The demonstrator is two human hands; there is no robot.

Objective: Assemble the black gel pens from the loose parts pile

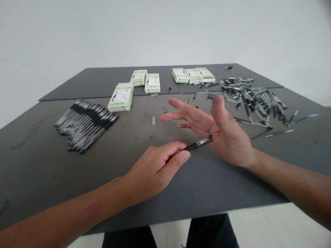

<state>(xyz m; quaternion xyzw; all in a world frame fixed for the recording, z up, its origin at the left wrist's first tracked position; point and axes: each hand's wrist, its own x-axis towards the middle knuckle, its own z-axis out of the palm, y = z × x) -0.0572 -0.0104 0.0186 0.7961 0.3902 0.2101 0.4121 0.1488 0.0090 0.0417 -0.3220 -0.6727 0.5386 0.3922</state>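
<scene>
My left hand (157,165) is closed around a black pen (199,143) with a clear cap, its capped end pointing right. That end touches the palm of my right hand (222,134), which is open with fingers spread and thumb raised. The rest of the pen is hidden inside my left fist. To the left lies a neat stack of similar capped pens (86,124), side by side on the dark table (124,186). A loose pile of pens and pen parts (254,100) is spread beyond my right hand.
Green and white pen boxes stand at the back: a near box (121,98), two behind it, and a row (193,75) further right. A clear cap (153,120) lies mid-table, with small black pieces around it. A seam crosses the tabletop; a pale wall (160,31) rises behind.
</scene>
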